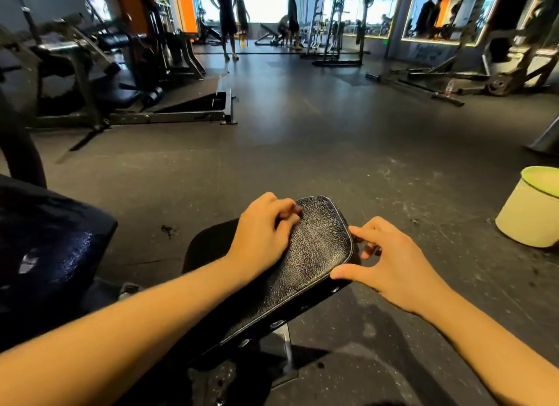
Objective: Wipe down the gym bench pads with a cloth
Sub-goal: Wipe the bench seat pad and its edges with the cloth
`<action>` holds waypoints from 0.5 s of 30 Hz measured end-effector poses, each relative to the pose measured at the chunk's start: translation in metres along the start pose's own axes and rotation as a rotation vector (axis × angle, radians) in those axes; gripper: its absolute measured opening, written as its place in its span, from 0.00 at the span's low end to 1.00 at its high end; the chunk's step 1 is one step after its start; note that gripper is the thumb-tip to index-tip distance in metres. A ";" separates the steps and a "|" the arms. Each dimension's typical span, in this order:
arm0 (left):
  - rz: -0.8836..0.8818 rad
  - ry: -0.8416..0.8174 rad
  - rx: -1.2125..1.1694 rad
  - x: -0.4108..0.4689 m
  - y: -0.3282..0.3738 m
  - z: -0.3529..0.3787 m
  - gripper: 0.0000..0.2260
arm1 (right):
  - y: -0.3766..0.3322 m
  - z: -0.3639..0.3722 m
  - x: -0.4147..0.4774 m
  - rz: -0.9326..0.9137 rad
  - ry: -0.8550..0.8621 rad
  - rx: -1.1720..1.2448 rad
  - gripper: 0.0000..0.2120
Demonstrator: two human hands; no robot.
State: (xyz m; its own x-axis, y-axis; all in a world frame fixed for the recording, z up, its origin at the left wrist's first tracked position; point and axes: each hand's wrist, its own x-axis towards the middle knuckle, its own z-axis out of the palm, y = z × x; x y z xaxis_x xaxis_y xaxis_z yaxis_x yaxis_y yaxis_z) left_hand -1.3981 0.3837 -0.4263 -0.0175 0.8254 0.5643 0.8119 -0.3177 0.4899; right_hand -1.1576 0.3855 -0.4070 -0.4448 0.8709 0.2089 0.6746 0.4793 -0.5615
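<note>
The black bench pad (317, 254), glossy and finely cracked with piped edges, stretches forward to rounded corners.

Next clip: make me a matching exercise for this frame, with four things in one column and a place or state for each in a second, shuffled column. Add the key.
Things
1. left hand
2. right hand
3. bucket
4. bench pad

Places or states
A. stands on the floor, off to the right
B. black, with a cracked surface
C. on top of the pad, fingers curled
D. grips the pad's right edge, thumb on the rim

Pairs: 1-C, 2-D, 3-A, 4-B
</note>
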 end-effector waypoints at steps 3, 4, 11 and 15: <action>0.286 -0.158 -0.181 -0.049 0.034 -0.017 0.11 | 0.001 0.000 0.002 0.003 0.015 -0.001 0.45; 0.346 -0.199 -0.156 -0.050 0.029 -0.022 0.12 | 0.001 0.000 0.002 -0.002 0.015 -0.003 0.46; -0.097 -0.013 0.136 0.015 -0.037 -0.007 0.13 | 0.000 0.000 -0.002 0.006 0.013 0.027 0.46; 0.208 -0.110 -0.134 -0.046 0.021 -0.013 0.10 | 0.003 0.000 0.001 -0.008 0.014 -0.003 0.45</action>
State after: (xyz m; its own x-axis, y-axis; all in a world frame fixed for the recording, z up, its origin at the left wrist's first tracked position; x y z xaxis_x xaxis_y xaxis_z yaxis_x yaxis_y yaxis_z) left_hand -1.3882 0.3332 -0.4336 0.2115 0.7792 0.5900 0.7063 -0.5391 0.4588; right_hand -1.1564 0.3877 -0.4085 -0.4418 0.8686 0.2244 0.6730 0.4863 -0.5573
